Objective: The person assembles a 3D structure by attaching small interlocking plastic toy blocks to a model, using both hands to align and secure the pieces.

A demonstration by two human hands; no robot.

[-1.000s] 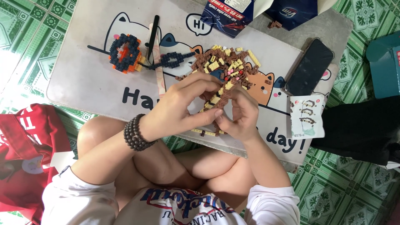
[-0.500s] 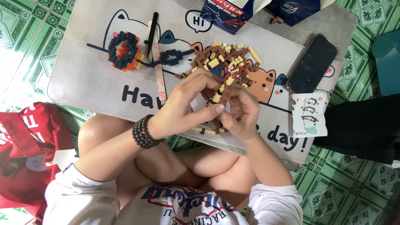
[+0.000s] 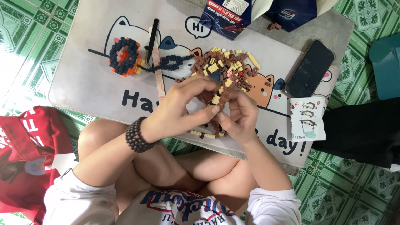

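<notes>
My left hand [image 3: 183, 104] and my right hand [image 3: 239, 114] meet over the near edge of a grey cat-print mat [image 3: 87, 83]. Together they pinch a small brown and cream brick piece [image 3: 225, 93] between their fingertips. Just beyond them lies a heap of loose tiny bricks [image 3: 227, 68], brown, cream and a few pink. A beaded bracelet [image 3: 135, 135] circles my left wrist. A short row of bricks [image 3: 206, 134] lies on the mat under my hands.
A dark blue and orange ring-shaped brick build [image 3: 125, 56] sits at the mat's left, with a dark blue brick strip [image 3: 171, 62] beside it. A black phone [image 3: 310, 68], an instruction leaflet [image 3: 307, 118], blue boxes [image 3: 227, 14] and a red bag [image 3: 25, 154] lie around.
Both hands stay together on the small brick piece; the fingers have shifted slightly and the piece has turned a little between them.
</notes>
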